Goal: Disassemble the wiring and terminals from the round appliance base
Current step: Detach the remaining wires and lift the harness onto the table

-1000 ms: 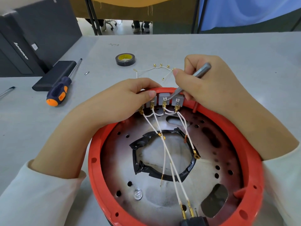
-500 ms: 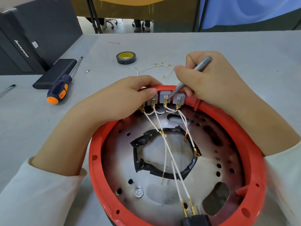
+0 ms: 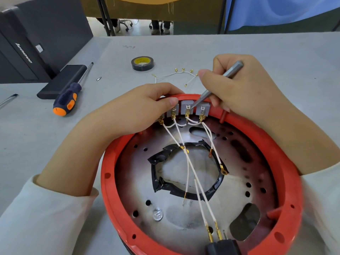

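The round appliance base (image 3: 110,183) has a red rim and a metal plate with a black-taped centre hole. Grey terminal blocks (image 3: 186,105) sit at its far rim, with white wires (image 3: 191,168) and brass connectors running down to a black plug (image 3: 222,247). My left hand (image 3: 136,111) grips the far rim, thumb beside the left blocks. My right hand (image 3: 244,91) holds a thin metal pick (image 3: 220,81) like a pen, its tip on the terminal of the middle block.
A loose wire harness (image 3: 176,74) lies on the grey table behind the base, beside a black tape roll (image 3: 142,63). An orange-and-blue screwdriver (image 3: 68,100) and a black slab (image 3: 62,81) lie left. A dark computer case (image 3: 36,37) stands far left.
The pick's tip has stayed on the middle terminal block while the view shifted slightly. Both hands hold the same places.
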Motion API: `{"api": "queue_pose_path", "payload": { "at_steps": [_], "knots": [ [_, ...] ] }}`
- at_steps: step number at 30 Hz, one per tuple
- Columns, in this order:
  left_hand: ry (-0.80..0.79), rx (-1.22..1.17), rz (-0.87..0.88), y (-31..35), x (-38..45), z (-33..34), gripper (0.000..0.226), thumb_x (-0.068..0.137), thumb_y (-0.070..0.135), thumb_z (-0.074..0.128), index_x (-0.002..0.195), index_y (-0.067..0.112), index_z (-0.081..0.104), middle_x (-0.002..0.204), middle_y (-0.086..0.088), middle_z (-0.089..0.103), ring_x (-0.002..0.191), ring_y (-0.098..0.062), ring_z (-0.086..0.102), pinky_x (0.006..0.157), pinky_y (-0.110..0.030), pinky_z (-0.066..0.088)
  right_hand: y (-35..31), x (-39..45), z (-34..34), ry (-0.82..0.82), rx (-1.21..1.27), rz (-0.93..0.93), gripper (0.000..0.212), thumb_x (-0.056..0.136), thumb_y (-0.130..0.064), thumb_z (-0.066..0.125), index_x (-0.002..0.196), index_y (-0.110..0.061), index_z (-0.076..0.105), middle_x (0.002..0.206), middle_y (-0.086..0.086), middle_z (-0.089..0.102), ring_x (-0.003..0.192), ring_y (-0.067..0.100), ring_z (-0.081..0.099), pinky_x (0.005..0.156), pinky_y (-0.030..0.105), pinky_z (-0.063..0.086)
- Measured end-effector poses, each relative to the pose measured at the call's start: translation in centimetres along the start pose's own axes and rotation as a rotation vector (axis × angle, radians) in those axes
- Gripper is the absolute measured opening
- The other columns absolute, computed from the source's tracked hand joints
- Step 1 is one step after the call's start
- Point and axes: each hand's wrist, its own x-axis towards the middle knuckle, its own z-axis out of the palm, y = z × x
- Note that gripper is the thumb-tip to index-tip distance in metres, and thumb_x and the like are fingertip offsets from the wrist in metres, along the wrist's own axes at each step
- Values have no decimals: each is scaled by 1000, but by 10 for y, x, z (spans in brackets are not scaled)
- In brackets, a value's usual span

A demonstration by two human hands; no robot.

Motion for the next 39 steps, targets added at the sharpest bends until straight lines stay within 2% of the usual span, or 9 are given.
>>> {"api": "queue_pose_path", "payload": {
  "at_steps": [4,8,15,19,24,31,39],
  "knots": [
    [5,8,1,0,0,0,22,98,27,45,109,38,60,108,2,66,107,-19,58,100,-44,41,0,0,0,-2,24,9,40,91,-22,58,55,-19,40,42,2,55,31,11,38,36,16,31],
    [4,3,4,1,-1,0,21,98,27,45,104,41,60,107,-3,66,105,-24,59,99,-47,41,1,0,0,-10,55,20,39,90,-19,57,56,-17,40,40,2,54,30,12,38,36,16,32],
    [8,11,-2,0,0,0,21,98,29,46,104,43,60,107,3,67,105,-20,59,100,-45,41,2,0,-1,-24,66,44,37,88,-17,56,54,-17,40,41,2,55,30,12,40,38,15,33],
    [-6,18,0,-1,0,-1,21,98,30,45,104,44,59,109,-7,66,105,-28,59,98,-49,42,1,0,-1,-11,60,36,37,89,-18,56,56,-16,39,41,3,55,30,13,40,36,17,35],
    [6,19,6,1,0,-1,21,98,28,46,105,42,60,107,2,67,105,-20,59,100,-45,41,-1,-3,-1,-20,25,9,38,91,-20,57,57,-17,39,42,2,55,31,12,42,37,18,37],
    [8,18,9,1,0,-1,21,98,27,46,105,42,59,107,-1,67,105,-22,59,99,-45,41,-2,-3,-1,-22,19,-5,39,91,-20,57,57,-17,39,43,2,56,30,10,44,38,18,39],
    [14,30,7,5,0,1,22,99,22,45,104,39,59,107,6,66,105,-17,58,100,-42,40,1,0,-2,-67,97,60,40,91,-17,58,55,-16,41,40,1,55,28,9,42,34,13,30]
  ]
}}
